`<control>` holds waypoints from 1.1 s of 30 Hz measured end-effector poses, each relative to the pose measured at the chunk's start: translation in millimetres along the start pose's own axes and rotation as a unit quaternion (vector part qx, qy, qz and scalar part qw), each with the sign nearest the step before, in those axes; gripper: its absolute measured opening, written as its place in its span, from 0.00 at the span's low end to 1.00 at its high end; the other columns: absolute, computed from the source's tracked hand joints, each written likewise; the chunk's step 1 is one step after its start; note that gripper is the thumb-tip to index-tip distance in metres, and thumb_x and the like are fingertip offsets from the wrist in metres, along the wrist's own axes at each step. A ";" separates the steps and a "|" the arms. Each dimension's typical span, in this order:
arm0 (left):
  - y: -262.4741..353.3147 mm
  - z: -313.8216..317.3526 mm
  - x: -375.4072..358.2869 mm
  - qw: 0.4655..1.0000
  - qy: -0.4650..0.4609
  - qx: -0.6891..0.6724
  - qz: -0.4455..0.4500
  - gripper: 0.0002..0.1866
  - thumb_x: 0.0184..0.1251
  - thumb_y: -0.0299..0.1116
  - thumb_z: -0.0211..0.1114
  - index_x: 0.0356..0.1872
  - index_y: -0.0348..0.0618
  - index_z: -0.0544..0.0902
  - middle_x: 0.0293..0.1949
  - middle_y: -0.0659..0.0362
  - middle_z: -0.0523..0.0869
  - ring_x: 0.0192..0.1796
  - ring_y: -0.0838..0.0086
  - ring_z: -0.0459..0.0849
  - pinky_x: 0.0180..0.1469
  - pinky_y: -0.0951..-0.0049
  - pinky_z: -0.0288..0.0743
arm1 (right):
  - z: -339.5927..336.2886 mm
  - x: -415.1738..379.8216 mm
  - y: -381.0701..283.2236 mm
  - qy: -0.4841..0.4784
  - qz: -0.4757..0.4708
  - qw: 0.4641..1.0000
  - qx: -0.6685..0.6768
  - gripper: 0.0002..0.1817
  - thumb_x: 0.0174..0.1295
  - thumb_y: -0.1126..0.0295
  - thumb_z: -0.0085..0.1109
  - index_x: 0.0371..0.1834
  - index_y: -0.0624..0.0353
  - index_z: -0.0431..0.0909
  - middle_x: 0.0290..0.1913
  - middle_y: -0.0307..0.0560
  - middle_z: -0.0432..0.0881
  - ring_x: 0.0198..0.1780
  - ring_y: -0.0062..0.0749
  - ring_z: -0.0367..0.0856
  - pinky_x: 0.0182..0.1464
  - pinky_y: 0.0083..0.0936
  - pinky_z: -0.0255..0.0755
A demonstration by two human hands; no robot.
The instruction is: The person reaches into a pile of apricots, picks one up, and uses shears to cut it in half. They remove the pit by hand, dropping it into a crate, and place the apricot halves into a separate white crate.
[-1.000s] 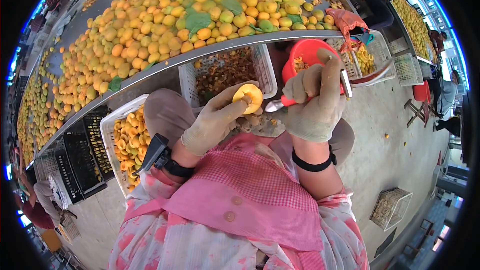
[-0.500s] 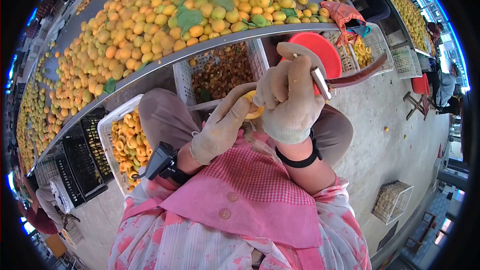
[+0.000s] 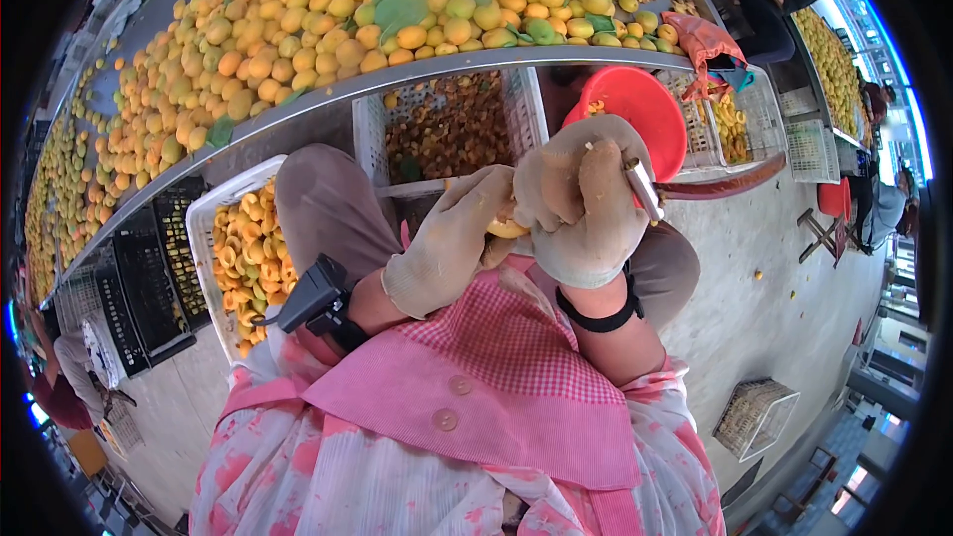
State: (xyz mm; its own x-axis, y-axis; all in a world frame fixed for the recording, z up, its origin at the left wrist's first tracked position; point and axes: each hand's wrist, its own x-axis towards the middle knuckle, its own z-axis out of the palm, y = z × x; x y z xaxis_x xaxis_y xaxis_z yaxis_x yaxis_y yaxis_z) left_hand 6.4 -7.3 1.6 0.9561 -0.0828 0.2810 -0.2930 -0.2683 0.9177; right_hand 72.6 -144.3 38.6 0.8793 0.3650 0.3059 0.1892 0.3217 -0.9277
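Note:
Both my hands wear pale, stained work gloves and meet above my lap. My left hand (image 3: 449, 240) is closed around a yellow-orange apricot (image 3: 508, 229), most of which the fingers hide. Pressed against the fruit from the other side, my right hand (image 3: 581, 213) is wrapped round a tool with a curved reddish-brown handle (image 3: 730, 182) and a metal piece at the fist. The tool's working end is hidden inside the fist. Beneath my left forearm, beside my knee, a white crate (image 3: 205, 273) contains opened, hollowed apricots (image 3: 253, 248).
A metal table (image 3: 338, 97) heaped with apricots (image 3: 268, 65) and some leaves stands ahead. Under its edge are a white crate (image 3: 533, 109) of brown scraps, a red basin (image 3: 660, 124) and another crate. Black crates (image 3: 144, 273) stand left; a wire-like basket (image 3: 756, 419) is right. Other people work nearby.
My hands have come closer together, and the left fingers now cover more of the apricot. The right fist and tool have shifted slightly right and down. The view has turned a little.

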 end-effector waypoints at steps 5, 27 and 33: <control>-2.3 -6.7 -7.2 0.998 -0.021 0.050 0.027 0.20 0.57 0.30 0.71 0.48 0.37 0.75 0.44 0.47 0.81 0.44 0.55 0.83 0.45 0.61 0.76 | 0.5 -10.9 11.5 -0.017 0.074 0.959 0.274 0.04 0.56 0.80 0.59 0.30 0.67 0.74 0.36 0.46 0.79 0.26 0.24 0.73 0.28 0.21 0.69; 2.7 -29.6 5.2 0.881 0.016 -0.386 -0.274 0.28 0.82 0.51 0.44 0.64 0.36 0.72 0.40 0.65 0.80 0.30 0.87 0.68 0.31 0.83 0.63 | 11.4 -6.6 4.0 0.022 0.218 0.965 -0.141 0.12 0.67 0.73 0.59 0.51 0.62 0.80 0.34 0.35 0.81 0.28 0.10 0.72 0.30 0.12 0.66; -5.1 -21.0 -2.1 0.912 0.116 -0.310 -0.243 0.28 0.80 0.51 0.48 0.68 0.39 0.66 0.44 0.65 0.79 0.40 0.84 0.74 0.41 0.82 0.69 | 11.6 -13.0 14.8 -0.020 0.234 0.960 -0.150 0.16 0.65 0.71 0.59 0.56 0.63 0.77 0.39 0.43 0.85 0.38 0.22 0.81 0.44 0.20 0.76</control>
State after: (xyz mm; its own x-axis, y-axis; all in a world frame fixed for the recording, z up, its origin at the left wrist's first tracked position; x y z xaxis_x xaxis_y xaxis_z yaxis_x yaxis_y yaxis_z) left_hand 5.9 14.4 2.2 0.9686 0.1257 -0.2144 0.1523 0.3814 0.9118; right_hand 58.9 -134.1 23.4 0.8826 0.4428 -0.1577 -0.1002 -0.1506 -0.9835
